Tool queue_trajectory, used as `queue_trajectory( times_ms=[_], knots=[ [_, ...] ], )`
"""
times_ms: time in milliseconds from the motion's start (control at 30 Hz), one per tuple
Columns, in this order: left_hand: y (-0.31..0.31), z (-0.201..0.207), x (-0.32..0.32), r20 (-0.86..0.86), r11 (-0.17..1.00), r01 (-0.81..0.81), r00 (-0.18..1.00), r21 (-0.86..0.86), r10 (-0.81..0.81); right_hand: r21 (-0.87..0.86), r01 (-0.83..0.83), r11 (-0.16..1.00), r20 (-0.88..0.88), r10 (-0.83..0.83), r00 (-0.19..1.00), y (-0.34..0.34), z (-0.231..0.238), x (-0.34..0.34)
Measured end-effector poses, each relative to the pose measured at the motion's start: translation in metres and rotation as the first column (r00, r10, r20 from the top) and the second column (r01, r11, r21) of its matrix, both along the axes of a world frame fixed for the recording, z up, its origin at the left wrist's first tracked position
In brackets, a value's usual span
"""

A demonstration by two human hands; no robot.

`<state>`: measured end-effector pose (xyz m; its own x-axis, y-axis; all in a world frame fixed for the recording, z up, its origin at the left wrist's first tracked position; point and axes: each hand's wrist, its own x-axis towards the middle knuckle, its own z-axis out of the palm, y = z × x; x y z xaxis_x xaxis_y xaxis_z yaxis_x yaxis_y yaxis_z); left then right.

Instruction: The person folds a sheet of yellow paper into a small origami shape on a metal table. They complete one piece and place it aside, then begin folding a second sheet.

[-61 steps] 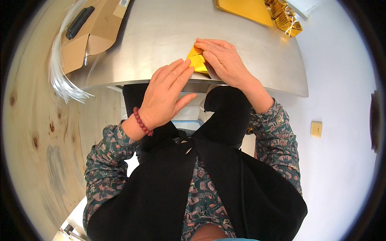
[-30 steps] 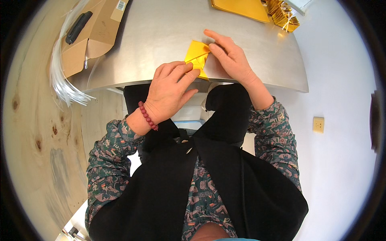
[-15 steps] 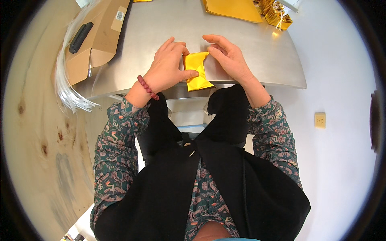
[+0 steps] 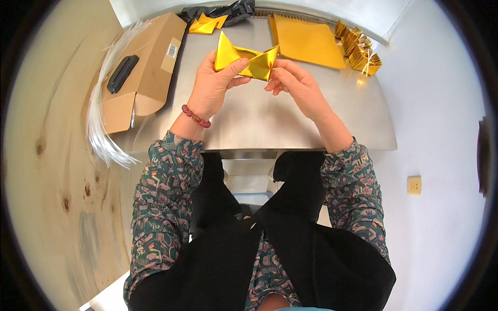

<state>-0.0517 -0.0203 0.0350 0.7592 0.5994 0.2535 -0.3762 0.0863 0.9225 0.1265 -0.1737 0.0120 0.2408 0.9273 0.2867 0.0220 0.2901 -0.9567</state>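
A folded gold foil paper piece (image 4: 261, 66), boat-shaped with two raised pointed ends and an opening between them, is held up above the metal table. My left hand (image 4: 211, 87) grips its left half, thumb across the near side and the fingers behind. At the lower right corner of the piece, my right hand (image 4: 298, 87) has its thumb and index finger closed on the foil, while the other fingers curl below. A red beaded bracelet (image 4: 196, 116) circles my left wrist.
On the metal table (image 4: 249, 127) stands an opened cardboard box (image 4: 150, 85) at the left, with a black handle (image 4: 123, 74) and white plastic strands (image 4: 98, 122). Further back lie another folded gold piece (image 4: 206, 24), black plastic (image 4: 236, 11), gold sheets (image 4: 311, 41) and a tied gold bundle (image 4: 363, 54).
The gold paper has gone from lying flat near the table's front edge to being lifted further back, its ends now raised and opened. My right hand has closed on it. The view has shifted.
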Motion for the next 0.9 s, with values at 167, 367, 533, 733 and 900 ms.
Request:
queue_trajectory(
  times_ms=[167,367,533,733,900],
  knots=[
    [-0.003,0.01,0.01,0.066,0.993,0.117,0.991,-0.019,-0.116,0.127,0.102,0.987,0.056,-0.11,0.992,0.008,0.016,0.0],
    [-0.015,0.01,0.025,0.005,0.946,0.278,0.96,-0.169,-0.282,0.202,0.261,0.944,0.049,-0.276,0.96,0.019,0.019,0.005],
    [-0.018,0.001,0.039,-0.105,0.951,0.257,0.955,-0.172,-0.277,0.15,0.296,0.943,0.039,-0.305,0.952,0.015,0.017,0.007],
    [-0.021,-0.003,0.042,-0.119,0.939,0.307,0.938,-0.154,-0.326,0.199,0.313,0.929,0.102,-0.338,0.936,0.013,0.016,0.009],
    [-0.02,-0.006,0.044,-0.13,0.935,0.317,0.932,-0.158,-0.338,0.206,0.295,0.933,0.106,-0.321,0.941,0.015,0.012,0.01]
  ],
)
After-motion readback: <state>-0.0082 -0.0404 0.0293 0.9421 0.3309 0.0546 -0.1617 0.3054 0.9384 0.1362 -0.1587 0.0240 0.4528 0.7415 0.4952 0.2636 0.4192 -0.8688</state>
